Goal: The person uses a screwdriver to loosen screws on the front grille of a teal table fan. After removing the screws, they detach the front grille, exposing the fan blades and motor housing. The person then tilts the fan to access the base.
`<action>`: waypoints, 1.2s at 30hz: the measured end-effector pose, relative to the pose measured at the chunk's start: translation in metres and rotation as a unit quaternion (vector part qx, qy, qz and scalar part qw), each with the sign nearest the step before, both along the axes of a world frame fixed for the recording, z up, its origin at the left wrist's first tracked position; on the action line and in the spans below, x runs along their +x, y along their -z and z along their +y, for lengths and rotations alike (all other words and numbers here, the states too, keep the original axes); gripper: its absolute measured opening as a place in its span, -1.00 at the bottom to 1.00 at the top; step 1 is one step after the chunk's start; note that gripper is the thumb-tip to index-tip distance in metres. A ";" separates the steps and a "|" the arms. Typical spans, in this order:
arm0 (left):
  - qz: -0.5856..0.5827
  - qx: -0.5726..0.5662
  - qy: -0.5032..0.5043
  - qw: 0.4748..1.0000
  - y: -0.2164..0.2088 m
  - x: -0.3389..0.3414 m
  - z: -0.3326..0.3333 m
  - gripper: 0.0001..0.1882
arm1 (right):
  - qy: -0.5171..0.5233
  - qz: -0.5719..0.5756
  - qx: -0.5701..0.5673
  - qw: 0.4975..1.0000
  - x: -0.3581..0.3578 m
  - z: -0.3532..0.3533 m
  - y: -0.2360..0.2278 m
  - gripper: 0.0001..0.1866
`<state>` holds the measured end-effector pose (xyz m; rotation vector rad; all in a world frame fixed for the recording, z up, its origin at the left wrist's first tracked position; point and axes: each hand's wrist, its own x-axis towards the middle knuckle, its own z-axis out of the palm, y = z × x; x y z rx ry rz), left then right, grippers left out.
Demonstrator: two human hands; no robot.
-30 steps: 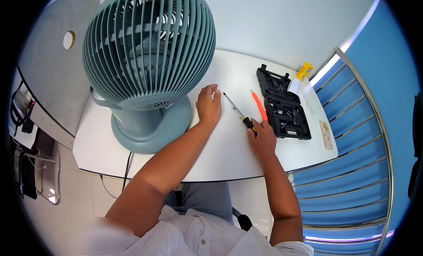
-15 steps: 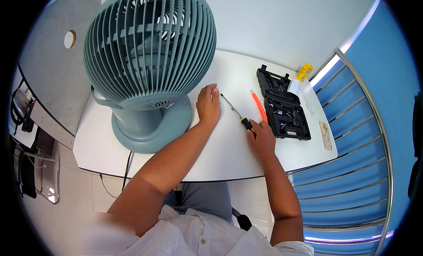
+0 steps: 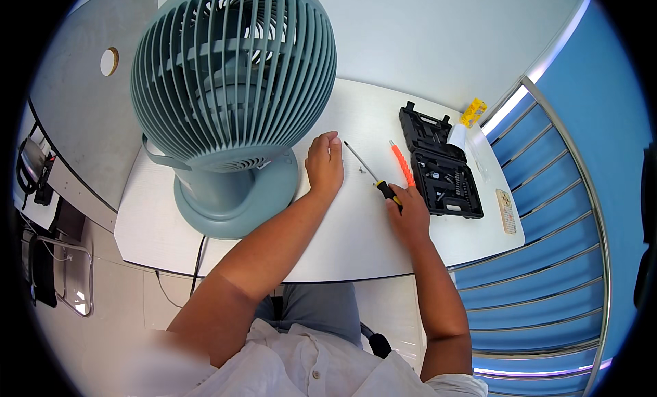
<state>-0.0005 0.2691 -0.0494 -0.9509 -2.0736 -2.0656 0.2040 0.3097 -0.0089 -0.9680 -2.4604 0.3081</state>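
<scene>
My right hand (image 3: 412, 216) is closed round the black and yellow handle of a screwdriver (image 3: 385, 190). Its long metal shaft slants away to the upper left, the tip over the white table. My left hand (image 3: 324, 166) rests on the table beside the fan base, fingers loosely bent and thumb a little apart; nothing shows in it. A large grey-green fan (image 3: 236, 96) with a round ribbed cage stands upright to its left. Small metal bits, perhaps screws (image 3: 363, 170), lie on the table beside the screwdriver shaft.
An open black tool case (image 3: 448, 185) with bits lies at the right, an orange flexible shaft (image 3: 402, 163) beside it. Behind is a small yellow packet (image 3: 473, 112). A metal railing (image 3: 594, 212) borders the right side. A black cord (image 3: 198, 260) hangs off the front edge.
My right hand and the screwdriver have shifted very slightly to the right. The left hand stays almost in place, and the small metal bits show more plainly.
</scene>
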 end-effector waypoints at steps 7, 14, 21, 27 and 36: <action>-0.001 0.007 0.003 1.000 0.001 -0.001 0.001 -0.69 | 0.002 -0.030 -0.011 0.999 0.004 -0.005 -0.001 -0.63; -0.006 -0.005 0.005 1.000 -0.001 0.000 0.000 -0.69 | 0.006 -0.003 -0.015 1.000 0.013 -0.009 0.002 -0.64; -0.004 0.005 0.004 1.000 0.001 0.000 0.001 -0.69 | 0.016 -0.014 -0.026 0.999 0.017 -0.011 0.001 -0.63; -0.007 -0.010 0.005 1.000 0.000 0.000 0.000 -0.69 | 0.015 -0.009 -0.017 1.000 0.018 -0.013 0.002 -0.64; -0.014 -0.002 0.011 1.000 -0.002 0.002 -0.002 -0.70 | 0.018 -0.012 -0.002 1.000 0.018 -0.014 0.003 -0.63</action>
